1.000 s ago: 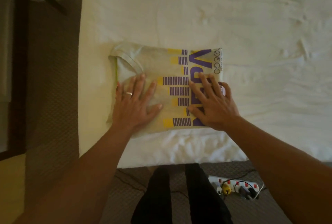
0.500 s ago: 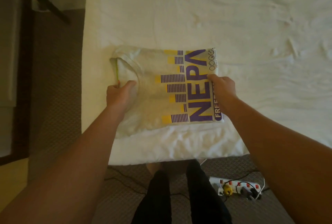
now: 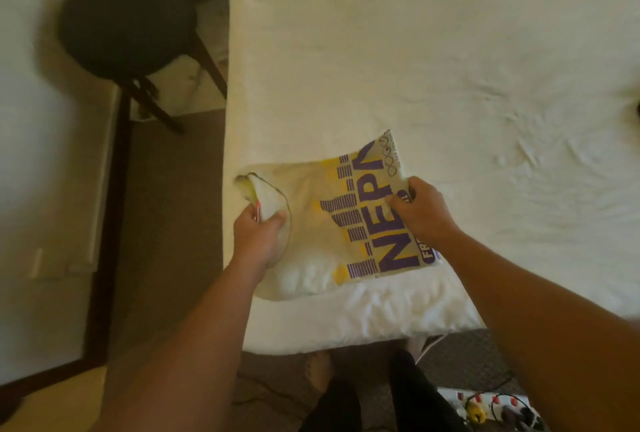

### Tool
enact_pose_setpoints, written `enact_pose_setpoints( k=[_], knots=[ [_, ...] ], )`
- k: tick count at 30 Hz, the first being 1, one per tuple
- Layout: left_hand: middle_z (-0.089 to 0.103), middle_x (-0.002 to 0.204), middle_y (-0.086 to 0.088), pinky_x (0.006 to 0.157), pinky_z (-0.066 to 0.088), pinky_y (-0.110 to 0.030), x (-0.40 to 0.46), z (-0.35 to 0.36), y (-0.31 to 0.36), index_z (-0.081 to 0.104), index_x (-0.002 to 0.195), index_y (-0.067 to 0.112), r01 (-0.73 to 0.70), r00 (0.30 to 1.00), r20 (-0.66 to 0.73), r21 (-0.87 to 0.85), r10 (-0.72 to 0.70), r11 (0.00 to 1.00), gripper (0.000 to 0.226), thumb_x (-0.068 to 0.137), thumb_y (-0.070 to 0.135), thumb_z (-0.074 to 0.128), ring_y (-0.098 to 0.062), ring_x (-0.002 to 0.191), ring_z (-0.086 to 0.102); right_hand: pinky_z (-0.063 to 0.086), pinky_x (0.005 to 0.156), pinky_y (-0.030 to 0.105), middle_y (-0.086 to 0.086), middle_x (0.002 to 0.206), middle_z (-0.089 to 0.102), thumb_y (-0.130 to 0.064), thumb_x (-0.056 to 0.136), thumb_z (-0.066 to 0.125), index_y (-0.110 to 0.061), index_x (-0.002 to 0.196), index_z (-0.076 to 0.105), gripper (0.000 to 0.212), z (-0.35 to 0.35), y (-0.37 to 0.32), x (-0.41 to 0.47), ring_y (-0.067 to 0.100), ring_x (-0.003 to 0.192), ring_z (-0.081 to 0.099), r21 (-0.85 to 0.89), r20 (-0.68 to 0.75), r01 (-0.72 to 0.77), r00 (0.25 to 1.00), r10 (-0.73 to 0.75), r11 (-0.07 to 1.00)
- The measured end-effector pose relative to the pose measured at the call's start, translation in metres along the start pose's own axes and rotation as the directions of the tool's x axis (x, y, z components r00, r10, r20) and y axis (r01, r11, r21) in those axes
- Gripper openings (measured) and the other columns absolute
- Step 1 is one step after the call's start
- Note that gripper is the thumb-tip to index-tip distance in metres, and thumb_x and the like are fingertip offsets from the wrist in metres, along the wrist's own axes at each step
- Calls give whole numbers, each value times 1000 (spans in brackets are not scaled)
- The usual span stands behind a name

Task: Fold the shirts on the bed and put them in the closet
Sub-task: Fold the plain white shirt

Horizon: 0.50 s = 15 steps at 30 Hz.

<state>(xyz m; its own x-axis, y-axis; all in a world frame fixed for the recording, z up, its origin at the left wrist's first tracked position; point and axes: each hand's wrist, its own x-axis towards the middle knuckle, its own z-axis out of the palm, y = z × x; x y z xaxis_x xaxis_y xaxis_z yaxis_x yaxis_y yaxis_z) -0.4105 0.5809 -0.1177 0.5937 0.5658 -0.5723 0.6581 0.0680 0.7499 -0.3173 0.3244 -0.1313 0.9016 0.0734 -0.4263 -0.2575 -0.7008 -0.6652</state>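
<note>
Your left hand (image 3: 258,236) is gripping the collar end of the folded T-shirt (image 3: 332,223) near the bed's (image 3: 415,50) front left corner, while your right hand (image 3: 420,211) is pinching its right edge. Folding is looking finished; carrying it to the closet is remaining.

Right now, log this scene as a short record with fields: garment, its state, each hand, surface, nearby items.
garment: folded shirt, pale with purple and yellow print
state: folded into a rectangle, lying near the bed's front left corner
left hand: left hand grips the collar end
right hand: right hand grips the printed end
surface: bed with a wrinkled white sheet
nearby: dark round stool left of the bed; power strip on the floor
closet: not in view
</note>
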Motion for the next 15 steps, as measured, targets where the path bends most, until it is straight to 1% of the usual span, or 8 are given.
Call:
enact_pose_setpoints(
  k=[1,3,5,7,10,13,15],
  knots=[
    [65,95,12,88,50,-34,-10,-17,15,64,111,27,-13,1000,-1,-1,13,1000,26,89,19,74,-12,90,63,37,50,20,-12,77,58,-29,97,63,-17,94,53,16,-5,-18,-11,3,65,56,-4,-14,24,1000,-24,1000],
    [67,95,11,90,52,-36,-26,-47,38,64,112,26,-24,1000,3,17,24,1000,26,89,17,74,-16,93,65,38,50,21,-11,77,58,-30,98,62,-18,93,52,16,-13,-50,-33,5,66,58,-2,-24,67,997,-67,998],
    [70,103,5,97,53,-44,-47,-77,61,65,117,25,-38,999,13,30,37,999,31,88,20,74,-22,101,67,43,53,24,-6,82,62,-31,98,62,-18,95,53,16,-21,-82,-53,11,71,63,3,-19,101,995,-100,995],
    [68,117,2,102,51,-51,-69,-104,80,62,130,24,-51,999,6,56,50,997,43,89,24,74,-24,109,64,47,55,25,-3,87,64,-33,98,61,-17,99,54,17,-27,-111,-71,16,75,66,-8,-3,134,991,-134,991],
    [62,128,-2,103,50,-52,-102,-145,99,52,142,17,-88,995,-37,108,93,990,54,92,25,71,-27,117,60,42,52,22,-5,87,62,-35,98,60,-18,99,53,18,-37,-149,-89,9,69,62,-74,45,213,977,-210,974],
    [61,127,-3,105,48,-52,-133,-188,107,52,142,12,-133,985,-87,167,149,977,53,94,22,72,-31,123,58,35,52,20,-3,90,60,-37,98,61,-17,100,55,21,-41,-185,-97,5,67,54,-178,108,335,941,-320,925],
    [58,127,0,108,45,-51,-153,-216,106,50,145,12,-118,978,-152,161,143,980,54,96,21,70,-32,128,54,32,53,18,-5,90,55,-39,98,61,-17,98,54,22,-38,-211,-101,0,68,49,-205,169,419,905,-389,885]
  ],
)
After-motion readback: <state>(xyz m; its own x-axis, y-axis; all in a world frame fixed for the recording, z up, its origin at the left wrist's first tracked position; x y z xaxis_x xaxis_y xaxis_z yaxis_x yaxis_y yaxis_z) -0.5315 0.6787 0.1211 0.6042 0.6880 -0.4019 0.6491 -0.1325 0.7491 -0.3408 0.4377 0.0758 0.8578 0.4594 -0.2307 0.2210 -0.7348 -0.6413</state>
